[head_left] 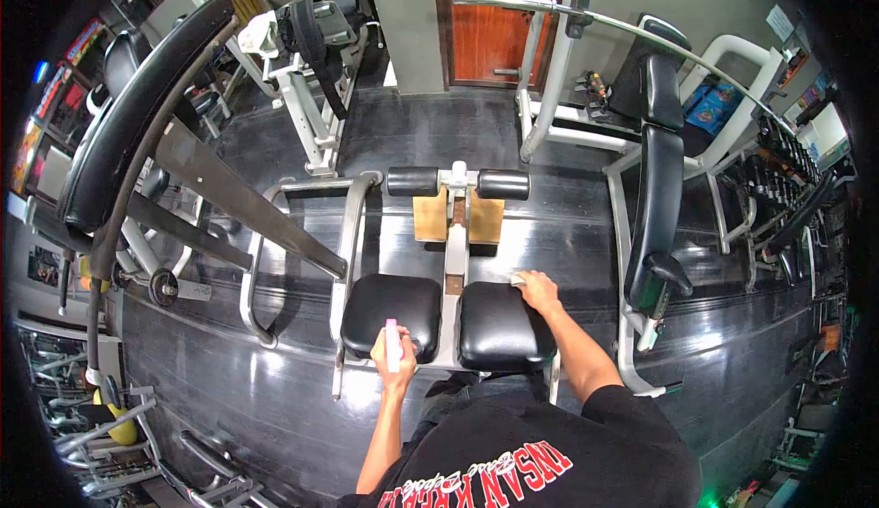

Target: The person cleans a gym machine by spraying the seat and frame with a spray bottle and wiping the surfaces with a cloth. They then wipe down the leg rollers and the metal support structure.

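Observation:
My left hand (392,372) is closed round a slim pink-and-white bottle (394,345), held upright over the near part of the left black seat pad (389,302). What tops the bottle is too small to tell. At the far right corner of the right black seat pad (499,329), my right hand (540,292) presses down with bent fingers. Under its fingertips shows a small pale piece (519,278), which looks like a folded cloth; most of it is hidden. Both pads sit on a light metal frame (449,325).
Two black foam rollers (412,181) stand ahead of the pads. To the left, a long padded arm (146,114) rises on a metal beam. A bench with a barbell (641,34) stands at the right. Dark flooring (558,233) runs between the machines.

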Tool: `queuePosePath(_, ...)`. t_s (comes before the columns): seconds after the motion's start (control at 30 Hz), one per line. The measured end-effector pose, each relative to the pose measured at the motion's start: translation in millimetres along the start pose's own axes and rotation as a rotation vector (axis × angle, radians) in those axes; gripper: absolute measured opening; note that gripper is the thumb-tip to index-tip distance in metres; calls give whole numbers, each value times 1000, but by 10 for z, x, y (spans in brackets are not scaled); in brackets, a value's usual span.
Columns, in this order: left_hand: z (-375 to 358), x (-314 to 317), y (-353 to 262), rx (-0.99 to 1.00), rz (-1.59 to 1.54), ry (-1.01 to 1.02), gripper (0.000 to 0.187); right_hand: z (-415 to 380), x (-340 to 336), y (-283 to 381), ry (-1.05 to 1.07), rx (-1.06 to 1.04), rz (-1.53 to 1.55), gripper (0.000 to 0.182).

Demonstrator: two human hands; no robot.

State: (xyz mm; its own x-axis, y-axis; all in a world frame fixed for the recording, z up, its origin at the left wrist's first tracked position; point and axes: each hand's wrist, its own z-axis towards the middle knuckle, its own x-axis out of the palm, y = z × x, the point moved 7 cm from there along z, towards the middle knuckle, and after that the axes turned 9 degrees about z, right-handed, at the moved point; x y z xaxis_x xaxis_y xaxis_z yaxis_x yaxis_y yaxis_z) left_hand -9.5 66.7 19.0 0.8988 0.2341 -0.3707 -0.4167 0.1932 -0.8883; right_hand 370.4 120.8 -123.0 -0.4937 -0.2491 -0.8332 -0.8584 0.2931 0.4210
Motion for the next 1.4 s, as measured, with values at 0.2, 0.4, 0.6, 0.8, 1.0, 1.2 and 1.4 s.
queuePosePath(0.2,32,414,-353,-119,-82,172,13,438,286,123,254,79,51,37)
queuePosePath(0.4,-74,1000,-592,38,65,346,14,889,1167,893,479,-136,254,48)
queuePosePath(0.6,-95,1253,-792,167,56,360,16,1182,1609,951,852,-285,277,46)
queuePosePath(0.8,-150,1253,-693,133,88,350,12,1316,1728,669,1025,-59,220,60)
queuePosePath(1.0,-154,1242,-710,170,119,321,9,1190,1489,-89,1059,125,-59,68)
queuePosePath(1.2,-154,1260,-689,181,106,313,7,685,994,-1222,882,592,225,63)
queuePosePath(1.4,-180,1271,-607,125,58,339,12,205,837,-1301,602,364,615,53)
